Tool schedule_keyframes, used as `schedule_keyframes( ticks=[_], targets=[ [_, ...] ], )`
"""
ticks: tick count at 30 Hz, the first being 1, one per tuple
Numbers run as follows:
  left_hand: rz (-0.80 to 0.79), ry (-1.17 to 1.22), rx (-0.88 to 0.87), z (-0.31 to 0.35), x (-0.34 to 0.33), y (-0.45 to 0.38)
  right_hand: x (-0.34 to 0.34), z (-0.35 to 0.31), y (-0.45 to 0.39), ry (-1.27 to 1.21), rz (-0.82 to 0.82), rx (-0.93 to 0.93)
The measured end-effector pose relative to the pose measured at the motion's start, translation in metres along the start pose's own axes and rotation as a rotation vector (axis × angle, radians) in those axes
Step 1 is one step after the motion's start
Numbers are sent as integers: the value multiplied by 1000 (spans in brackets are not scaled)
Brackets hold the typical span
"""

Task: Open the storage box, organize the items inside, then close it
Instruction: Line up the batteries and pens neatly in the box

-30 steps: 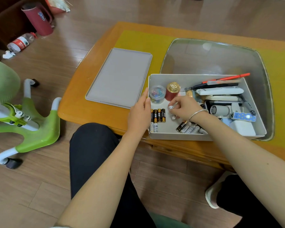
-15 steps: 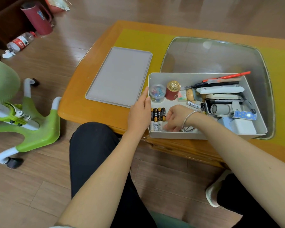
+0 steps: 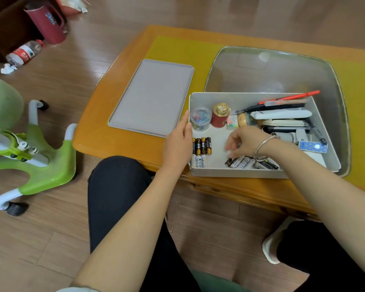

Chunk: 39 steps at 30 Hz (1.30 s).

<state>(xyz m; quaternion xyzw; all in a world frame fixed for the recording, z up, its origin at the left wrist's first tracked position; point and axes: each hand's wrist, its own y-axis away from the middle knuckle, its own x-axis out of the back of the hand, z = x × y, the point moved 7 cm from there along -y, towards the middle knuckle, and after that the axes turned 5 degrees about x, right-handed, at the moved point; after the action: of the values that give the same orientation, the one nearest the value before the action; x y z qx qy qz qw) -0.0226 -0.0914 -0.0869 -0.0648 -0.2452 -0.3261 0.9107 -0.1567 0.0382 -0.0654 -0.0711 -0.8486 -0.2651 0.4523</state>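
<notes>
So the storage box (image 3: 259, 173) sits open on the wooden tabletop (image 3: 122, 144), near the front edge, w/ its grey lid (image 3: 152, 98) lying flat just to the left of it. Left hand (image 3: 177, 146) rests against the box's left wall from outside, fingers straight, not gripping anything. Right hand (image 3: 247, 142) is inside the box over the white floor, fingers loosely curled and pointing down-left; can't tell if it's got anything pinched tbh. Neat row of black/gold batteries (image 3: 201, 146) lines the left side w/ a couple white ones below, and a loose pile of batteries (image 3: 242, 162) lies by the front wall, right under the wrist. Clear round tub of clips (image 3: 200, 119) and a red jar w/ gold cap (image 3: 220, 115) stand in the back-left corner. Pens, remotes etc fill the right half.
</notes>
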Motion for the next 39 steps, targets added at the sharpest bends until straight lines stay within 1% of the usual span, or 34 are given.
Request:
schedule_keyframes(
  ticks=[3, 8, 11, 12, 14, 16, 18, 20, 23, 24, 26, 29, 30, 31, 33, 36, 37, 39],
  targets=[
    [9, -5, 7, -1, 0, 0, -7, 12, 3, 116, -58, -19],
    [3, 1, 7, 1, 0, 1, -13, 3, -1, 216, -61, -2],
    [5, -4, 6, 1, 0, 1, -18, -6, -4, 327, -82, 26],
    [4, -4, 4, 2, 1, 1, -18, -7, -5, 369, -67, 22],
    [3, -4, 3, 2, 1, 2, -15, -9, -8, 413, 11, -8],
    [3, 1, 6, 2, 1, 2, -11, -8, -11, 329, 104, -68],
    [1, 6, 9, 2, 1, 2, -9, -6, -14, 158, 175, -117],
    [0, 7, 6, 2, 1, 2, -10, -6, -16, -7, 207, -154],
    [9, -4, -4, 1, 1, 2, -19, -6, -14, -311, 129, -224],
    [13, -7, -6, 1, 1, 2, -20, -6, -14, -363, 101, -232],
    [19, -12, -7, 0, 1, 1, -20, -7, -13, -374, 67, -213],
    [15, -16, -11, 1, 1, 1, -16, -4, -9, -427, 77, -194],
    [11, -16, -13, 2, 1, 1, -13, -2, -7, -411, 90, -175],
    [7, -15, -14, 2, 1, 1, -9, 0, -5, -342, 103, -139],
    [5, -7, -15, 1, 1, 1, -2, 0, -1, -135, 98, -40],
    [5, -5, -15, 1, 0, 0, -8, 1, 6, 158, -45, 31],
    [7, -8, -14, 1, 0, 0, -13, 2, 7, 211, -91, 29],
    [13, -9, -11, 0, 0, 0, -20, 2, 7, 245, -119, 26]
  ],
)
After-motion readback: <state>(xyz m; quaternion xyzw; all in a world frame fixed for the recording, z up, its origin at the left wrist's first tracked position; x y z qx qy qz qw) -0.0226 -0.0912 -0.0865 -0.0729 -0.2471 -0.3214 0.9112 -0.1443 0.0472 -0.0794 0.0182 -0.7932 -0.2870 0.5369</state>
